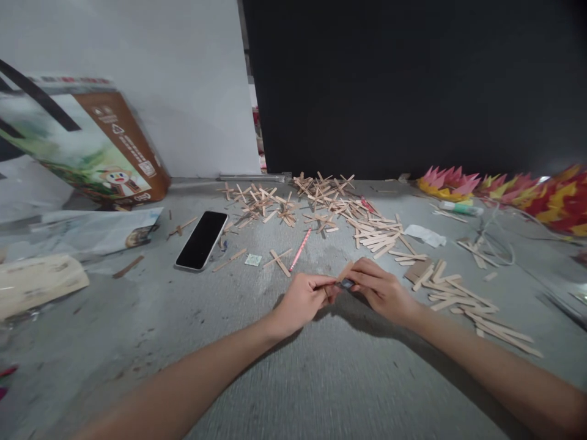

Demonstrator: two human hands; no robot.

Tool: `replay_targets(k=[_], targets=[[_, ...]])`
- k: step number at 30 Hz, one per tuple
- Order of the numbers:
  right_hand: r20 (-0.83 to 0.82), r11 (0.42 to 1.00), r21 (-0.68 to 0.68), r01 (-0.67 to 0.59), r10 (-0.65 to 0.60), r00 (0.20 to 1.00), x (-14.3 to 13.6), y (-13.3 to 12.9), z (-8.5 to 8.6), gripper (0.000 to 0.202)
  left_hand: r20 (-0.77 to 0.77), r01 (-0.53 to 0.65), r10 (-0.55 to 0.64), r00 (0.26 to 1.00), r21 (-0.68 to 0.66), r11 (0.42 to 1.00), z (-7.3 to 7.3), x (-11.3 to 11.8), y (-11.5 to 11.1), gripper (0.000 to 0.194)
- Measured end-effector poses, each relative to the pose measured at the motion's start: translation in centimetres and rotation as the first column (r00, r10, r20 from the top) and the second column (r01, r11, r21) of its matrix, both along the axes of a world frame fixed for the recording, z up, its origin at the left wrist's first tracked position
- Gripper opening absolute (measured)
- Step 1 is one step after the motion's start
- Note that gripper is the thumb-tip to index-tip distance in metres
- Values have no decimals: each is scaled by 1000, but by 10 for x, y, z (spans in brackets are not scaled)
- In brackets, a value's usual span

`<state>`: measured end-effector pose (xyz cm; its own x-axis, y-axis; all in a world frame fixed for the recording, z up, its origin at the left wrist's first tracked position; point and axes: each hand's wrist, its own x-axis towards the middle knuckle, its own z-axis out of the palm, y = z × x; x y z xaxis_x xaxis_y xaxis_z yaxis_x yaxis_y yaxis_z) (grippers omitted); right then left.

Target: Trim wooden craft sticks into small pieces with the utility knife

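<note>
My left hand (300, 304) is closed, thumb and fingers pinching the near end of a pale wooden craft stick (345, 271). Fingers of my right hand (384, 292) close around the same stick from the other side. A small dark bluish piece (347, 283) shows under my right fingertips; its kind I cannot make out. Both hands meet just above the grey table (293, 379). Beyond them lie a pink patterned pencil (300, 250) and a crossed pair of sticks (279, 261).
Crossed sticks (321, 192) are heaped at the back. Loose sticks (378, 234) lie nearer, with more sticks (463, 296) beside my right forearm. A phone (202, 240) and a printed bag (114, 146) are on the left. Pink and yellow paper pieces (447, 183) stand back right.
</note>
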<state>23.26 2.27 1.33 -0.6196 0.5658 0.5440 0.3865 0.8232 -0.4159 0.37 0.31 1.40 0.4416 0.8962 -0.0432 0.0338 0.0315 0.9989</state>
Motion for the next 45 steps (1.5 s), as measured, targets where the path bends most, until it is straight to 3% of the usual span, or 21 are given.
replay_targets(k=[10, 16, 26, 30, 45], targets=[[-34, 999, 37, 34, -33, 999, 0, 2, 0, 29, 8, 18, -18, 1000, -4, 1000, 9, 0, 0, 47], [-19, 1000, 25, 3, -2, 1000, -2, 0, -1, 30, -31, 18, -16, 999, 52, 999, 6, 0, -2, 39], [-1, 998, 52, 23, -23, 1000, 3, 2, -5, 31, 46, 10, -11, 999, 8, 1000, 1, 0, -1, 46], [6, 997, 78, 11, -11, 1000, 1, 1, -7, 33, -2, 20, -20, 1000, 89, 996, 4, -1, -3, 46], [40, 994, 110, 17, -21, 999, 3, 1, -5, 33, -8, 29, -28, 1000, 101, 994, 7, -1, -5, 48]])
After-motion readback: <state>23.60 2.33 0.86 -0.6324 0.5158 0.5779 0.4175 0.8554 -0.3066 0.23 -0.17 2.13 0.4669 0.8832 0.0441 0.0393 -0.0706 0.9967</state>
